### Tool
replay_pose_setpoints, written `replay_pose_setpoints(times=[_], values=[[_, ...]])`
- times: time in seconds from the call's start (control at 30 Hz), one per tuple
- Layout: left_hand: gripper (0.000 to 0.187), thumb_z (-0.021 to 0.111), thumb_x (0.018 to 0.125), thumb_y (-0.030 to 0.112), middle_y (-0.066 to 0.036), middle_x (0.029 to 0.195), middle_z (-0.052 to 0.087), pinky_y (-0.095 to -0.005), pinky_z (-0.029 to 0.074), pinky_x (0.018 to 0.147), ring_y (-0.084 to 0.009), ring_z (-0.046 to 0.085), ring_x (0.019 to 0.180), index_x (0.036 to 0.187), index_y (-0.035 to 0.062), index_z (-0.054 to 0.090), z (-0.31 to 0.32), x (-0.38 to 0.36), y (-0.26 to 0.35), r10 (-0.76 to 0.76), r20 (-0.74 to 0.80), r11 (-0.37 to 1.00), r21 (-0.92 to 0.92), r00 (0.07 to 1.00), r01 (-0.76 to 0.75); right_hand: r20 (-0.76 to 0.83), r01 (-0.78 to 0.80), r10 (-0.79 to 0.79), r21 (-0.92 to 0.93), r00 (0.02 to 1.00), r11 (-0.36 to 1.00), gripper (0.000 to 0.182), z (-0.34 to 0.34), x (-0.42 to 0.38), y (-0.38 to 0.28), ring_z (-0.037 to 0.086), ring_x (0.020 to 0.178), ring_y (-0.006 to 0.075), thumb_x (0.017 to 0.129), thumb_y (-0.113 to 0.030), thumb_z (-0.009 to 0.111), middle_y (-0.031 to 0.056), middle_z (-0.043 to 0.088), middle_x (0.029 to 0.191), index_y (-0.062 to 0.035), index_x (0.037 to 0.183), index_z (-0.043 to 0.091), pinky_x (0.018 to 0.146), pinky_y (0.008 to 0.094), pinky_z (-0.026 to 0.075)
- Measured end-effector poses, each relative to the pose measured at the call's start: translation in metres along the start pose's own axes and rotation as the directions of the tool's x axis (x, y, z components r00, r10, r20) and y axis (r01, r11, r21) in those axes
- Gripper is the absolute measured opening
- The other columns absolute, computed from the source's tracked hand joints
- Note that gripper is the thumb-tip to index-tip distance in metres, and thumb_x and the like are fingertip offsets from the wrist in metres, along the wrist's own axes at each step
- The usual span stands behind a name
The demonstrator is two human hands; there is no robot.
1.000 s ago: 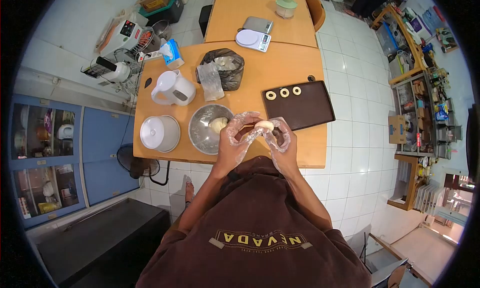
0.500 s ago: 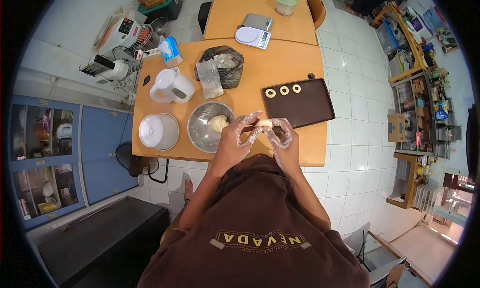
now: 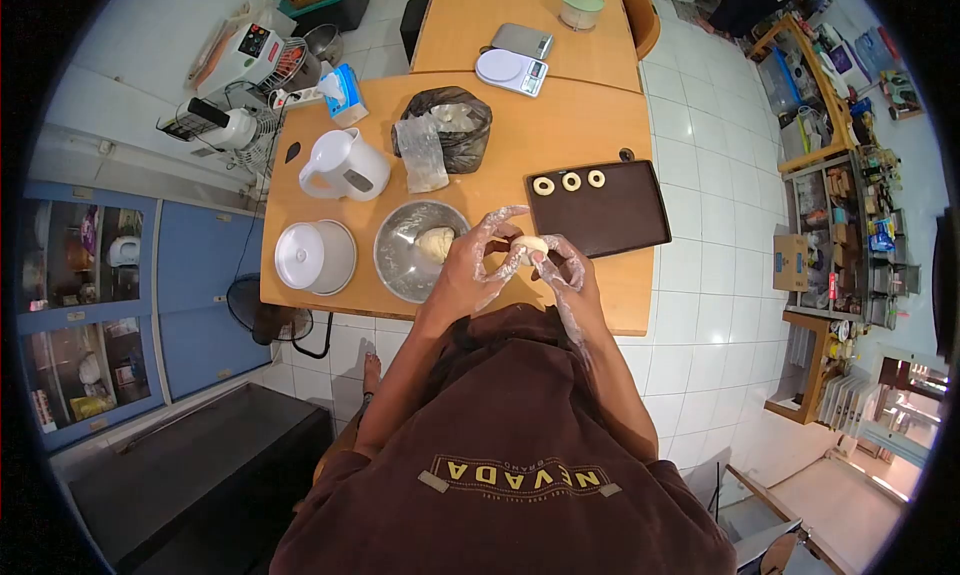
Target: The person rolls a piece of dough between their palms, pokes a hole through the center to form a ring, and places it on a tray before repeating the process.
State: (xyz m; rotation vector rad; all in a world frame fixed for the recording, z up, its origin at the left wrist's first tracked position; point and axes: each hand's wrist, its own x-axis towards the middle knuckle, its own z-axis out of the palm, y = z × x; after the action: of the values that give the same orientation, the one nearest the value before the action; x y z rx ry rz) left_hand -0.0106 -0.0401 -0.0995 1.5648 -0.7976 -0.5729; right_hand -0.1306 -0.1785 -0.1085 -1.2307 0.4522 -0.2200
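Between my two floured hands I hold a small piece of dough (image 3: 529, 244), curved and pale, above the table's near edge. My left hand (image 3: 484, 260) pinches its left side, thumb and fingertips on it. From the right, the fingers of my right hand (image 3: 567, 275) close on the other side. Left of my hands stands a steel bowl (image 3: 392, 260) with a larger lump of dough (image 3: 436, 244) inside. On the right lies a dark baking tray (image 3: 600, 220), with three dough rings (image 3: 571, 181) in a row near its far edge.
A white lidded container (image 3: 316, 258) and a white jug (image 3: 345, 165) stand at the table's left. Behind the bowl sits a black plastic bag (image 3: 466, 147). Farther back are a kitchen scale (image 3: 511, 72), a tissue box (image 3: 345, 95) and a green-lidded chopper (image 3: 580, 8).
My fingers have shifted around the dough piece, and it now looks more rounded and bent. The bowl, the tray and its rings stay in place; the view has moved slightly.
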Motion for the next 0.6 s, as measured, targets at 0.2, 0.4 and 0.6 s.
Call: replay_pose_setpoints(times=[0.2, 0.4, 0.6], values=[[0.052, 0.064, 0.095, -0.004, -0.011, 0.122, 0.060, -0.0320, 0.051, 0.098, -0.0150, 0.063, 0.105, 0.143, 0.0017, 0.043, 0.004, 0.002, -0.017, -0.025, -0.012, 0.971, -0.236, 1.000, 0.022, 0.160, -0.085, 0.063, 0.134, 0.985, 0.987, 0.019, -0.013, 0.008, -0.002, 0.054, 0.099, 0.0122, 0.102, -0.014, 0.065, 0.0029, 0.054, 0.111, -0.0005, 0.115, 0.062, 0.084, 0.0285, 0.047], [0.053, 0.066, 0.095, 0.001, -0.007, 0.113, 0.063, -0.0306, 0.048, 0.096, -0.0141, 0.061, 0.108, 0.143, 0.0032, 0.044, 0.014, 0.006, -0.021, -0.090, -0.042, 0.819, -0.572, 0.995, 0.050, 0.047, 0.119, -0.117, -0.027, 0.992, 0.993, 0.017, -0.008, 0.015, 0.004, 0.052, 0.100, 0.0128, 0.103, -0.011, 0.062, 0.0041, 0.051, 0.109, 0.0005, 0.115, 0.059, 0.086, 0.0283, 0.047], [0.054, 0.069, 0.094, 0.003, -0.005, 0.110, 0.064, -0.0293, 0.050, 0.094, -0.0125, 0.061, 0.106, 0.143, 0.0038, 0.045, 0.013, 0.008, -0.015, -0.087, -0.051, 0.800, -0.599, 0.995, 0.039, 0.009, 0.214, -0.216, -0.190, 0.976, 0.958, 0.016, -0.002, 0.020, 0.011, 0.051, 0.100, 0.0123, 0.104, -0.008, 0.058, 0.0048, 0.049, 0.110, 0.0008, 0.117, 0.055, 0.087, 0.0247, 0.044]])
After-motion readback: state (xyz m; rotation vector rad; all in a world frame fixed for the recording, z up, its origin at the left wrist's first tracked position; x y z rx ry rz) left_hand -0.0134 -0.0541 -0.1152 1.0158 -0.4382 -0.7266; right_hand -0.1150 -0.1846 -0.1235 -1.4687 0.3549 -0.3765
